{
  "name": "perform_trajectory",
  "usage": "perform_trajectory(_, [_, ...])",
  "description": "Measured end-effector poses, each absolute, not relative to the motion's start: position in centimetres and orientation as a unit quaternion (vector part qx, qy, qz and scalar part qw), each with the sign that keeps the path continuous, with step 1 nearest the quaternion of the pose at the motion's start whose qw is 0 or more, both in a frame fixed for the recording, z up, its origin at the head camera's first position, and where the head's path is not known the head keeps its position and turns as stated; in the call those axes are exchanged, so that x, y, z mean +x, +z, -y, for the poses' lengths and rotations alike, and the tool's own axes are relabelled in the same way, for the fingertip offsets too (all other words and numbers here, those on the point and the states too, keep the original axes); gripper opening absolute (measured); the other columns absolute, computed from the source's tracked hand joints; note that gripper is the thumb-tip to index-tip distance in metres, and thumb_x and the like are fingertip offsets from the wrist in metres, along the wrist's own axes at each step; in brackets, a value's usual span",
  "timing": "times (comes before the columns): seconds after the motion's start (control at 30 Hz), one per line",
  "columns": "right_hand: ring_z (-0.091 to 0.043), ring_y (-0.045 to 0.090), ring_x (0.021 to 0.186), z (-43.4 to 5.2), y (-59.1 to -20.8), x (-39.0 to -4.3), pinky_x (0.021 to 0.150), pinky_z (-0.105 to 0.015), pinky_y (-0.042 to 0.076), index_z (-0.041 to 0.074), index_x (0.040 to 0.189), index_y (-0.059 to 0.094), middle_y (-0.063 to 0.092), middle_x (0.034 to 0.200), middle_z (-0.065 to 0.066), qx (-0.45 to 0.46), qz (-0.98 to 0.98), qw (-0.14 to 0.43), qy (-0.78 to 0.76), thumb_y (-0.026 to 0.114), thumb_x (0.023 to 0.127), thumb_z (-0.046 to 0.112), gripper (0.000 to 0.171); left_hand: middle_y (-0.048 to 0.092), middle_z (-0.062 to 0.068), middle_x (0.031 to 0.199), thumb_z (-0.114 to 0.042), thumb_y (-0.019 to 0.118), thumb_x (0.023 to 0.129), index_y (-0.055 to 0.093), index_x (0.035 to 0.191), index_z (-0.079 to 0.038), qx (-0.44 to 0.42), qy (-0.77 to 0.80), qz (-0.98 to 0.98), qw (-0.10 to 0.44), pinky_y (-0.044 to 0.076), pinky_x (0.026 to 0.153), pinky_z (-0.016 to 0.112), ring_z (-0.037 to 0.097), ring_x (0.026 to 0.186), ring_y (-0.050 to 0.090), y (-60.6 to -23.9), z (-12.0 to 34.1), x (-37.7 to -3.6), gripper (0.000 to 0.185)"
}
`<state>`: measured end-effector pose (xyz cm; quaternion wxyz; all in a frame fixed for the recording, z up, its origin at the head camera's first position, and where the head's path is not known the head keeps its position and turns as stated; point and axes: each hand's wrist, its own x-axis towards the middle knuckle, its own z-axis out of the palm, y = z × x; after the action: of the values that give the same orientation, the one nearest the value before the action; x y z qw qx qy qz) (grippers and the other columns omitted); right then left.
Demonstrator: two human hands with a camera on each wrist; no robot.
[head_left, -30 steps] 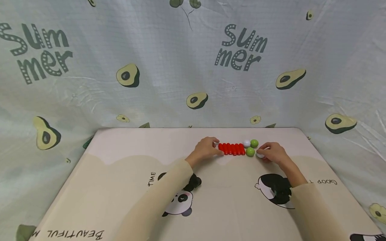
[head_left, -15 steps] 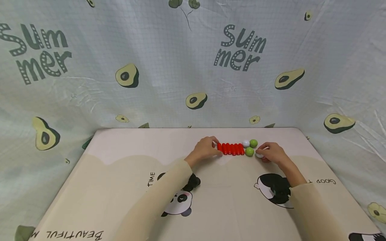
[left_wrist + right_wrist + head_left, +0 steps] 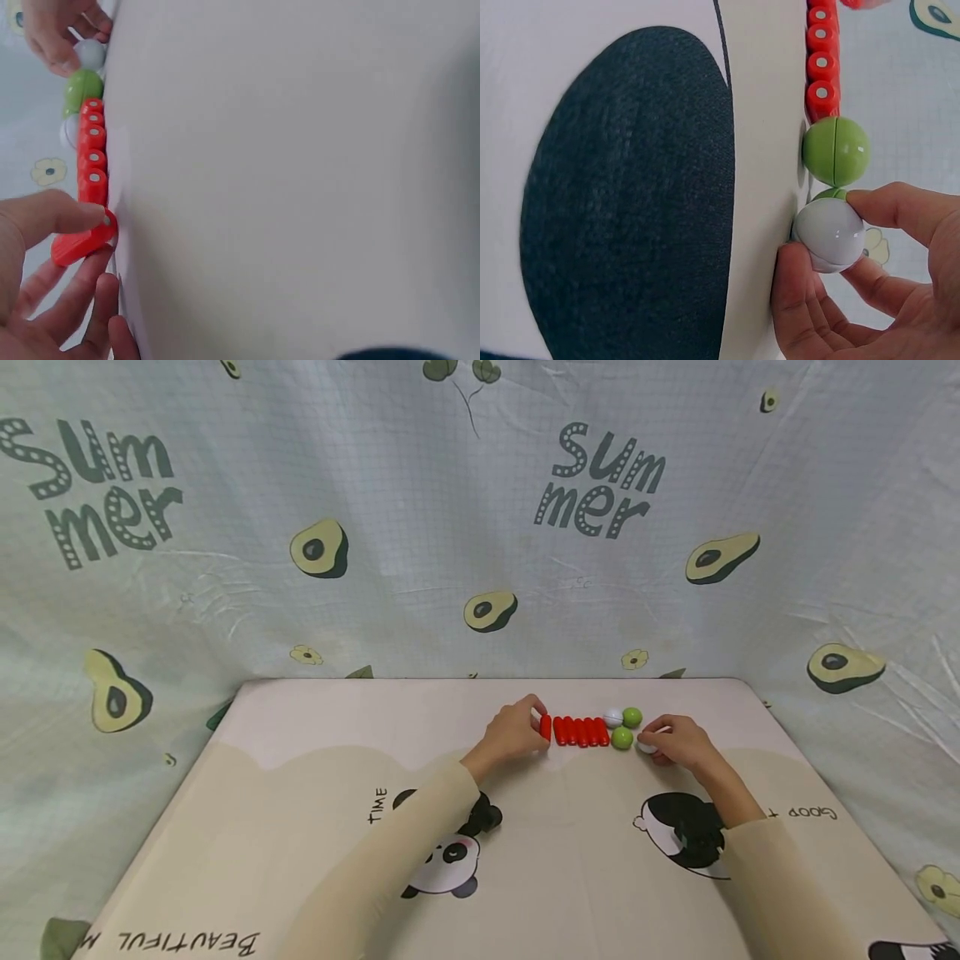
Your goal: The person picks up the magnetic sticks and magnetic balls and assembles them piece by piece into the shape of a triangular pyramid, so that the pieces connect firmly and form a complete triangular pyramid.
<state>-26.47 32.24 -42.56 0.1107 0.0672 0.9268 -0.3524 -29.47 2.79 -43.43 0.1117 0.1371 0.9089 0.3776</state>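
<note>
A: Where do the hands sit just now?

B: The left hand (image 3: 512, 732) is at the 9 o'clock end of the red row (image 3: 581, 731), thumb and forefinger pinched on the end red piece (image 3: 82, 241); that piece stands just apart from the others and tilts, seen from the left wrist. The right hand (image 3: 678, 742) is at the 3 o'clock end, fingers and thumb curled round a white ball (image 3: 829, 234); both hands are closed on something, neither is loose.

A: And the rest of the set?

B: All on the bench (image 3: 315, 793), toward its far edge; the red pieces lie side by side, touching; at their 3 o'clock end sit a green ball (image 3: 622, 738) and, beyond it toward 12 o'clock, a second white ball (image 3: 613, 717) with another green ball (image 3: 632, 717) beside it.

A: How would the red piece handle?

B: I judge it light, stiff plastic, glossy and so a little slippery; small enough that a fingertip pinch across its two long sides is the hold to take. The white ball looks smooth and hard, likely to roll if let go; cupping it from below and beside, as the right wrist view shows, seems safest.

A: Anything fragile?

B: Probably not.
</note>
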Motion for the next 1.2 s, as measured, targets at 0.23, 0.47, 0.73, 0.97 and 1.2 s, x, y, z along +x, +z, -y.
perform_trajectory(0.23, [-0.017,0.066,0.081,-32.4,-42.6,-26.4,0.072,-0.023,0.053,-0.007,0.132,0.056,0.063,0.12,-0.026,0.067,-0.923,0.109,-0.363,0.059,0.103,0.03,0.047,0.07,0.008,0.107,-0.013,0.074,0.09,0.057,0.127,-0.017,0.114,0.409,-0.898,0.115,0.054,0.077,0.033,0.021,0.088,0.062,-43.3,-2.7,-29.4,0.041])
perform_trajectory(0.47, [-0.016,0.067,0.082,-32.9,-42.6,-26.1,0.073,-0.024,0.053,-0.006,0.131,0.056,0.063,0.123,-0.028,0.064,-0.923,0.102,-0.367,0.059,0.103,0.031,0.046,0.068,0.009,0.105,-0.011,0.068,0.092,0.055,0.129,-0.018,0.122,0.426,-0.889,0.113,0.052,0.071,0.031,0.022,0.084,0.06,-43.1,-2.4,-29.1,0.039])
perform_trajectory(0.73, [-0.019,0.072,0.086,-32.4,-40.6,-24.7,0.082,-0.033,0.058,-0.004,0.133,0.057,0.064,0.125,-0.028,0.036,-0.926,0.066,-0.371,0.059,0.104,0.034,0.047,0.068,0.01,0.108,-0.013,0.066,0.094,0.055,0.131,-0.018,0.089,0.464,-0.873,0.12,0.051,0.079,0.033,0.024,0.092,0.06,-42.8,-0.2,-28.7,0.039])
perform_trajectory(0.97, [-0.028,0.074,0.092,-29.8,-38.9,-23.5,0.083,-0.029,0.06,-0.003,0.134,0.057,0.061,0.125,-0.026,-0.005,-0.919,0.055,-0.391,0.063,0.103,0.032,0.047,0.068,0.014,0.11,-0.011,0.071,0.091,0.058,0.135,-0.008,0.076,0.498,-0.857,0.109,0.053,0.074,0.028,0.024,0.084,0.066,-42.5,2.5,-27.8,0.046])
perform_trajectory(1.2, [-0.021,0.07,0.089,-26.6,-38.4,-22.5,0.078,-0.026,0.057,-0.001,0.127,0.063,0.062,0.121,-0.021,-0.064,-0.915,0.044,-0.397,0.067,0.101,0.025,0.038,0.071,0.011,0.107,-0.012,0.074,0.089,0.071,0.12,-0.005,0.095,0.518,-0.845,0.096,0.05,0.077,0.028,0.022,0.096,0.064,-42.2,4.8,-26.2,0.033])
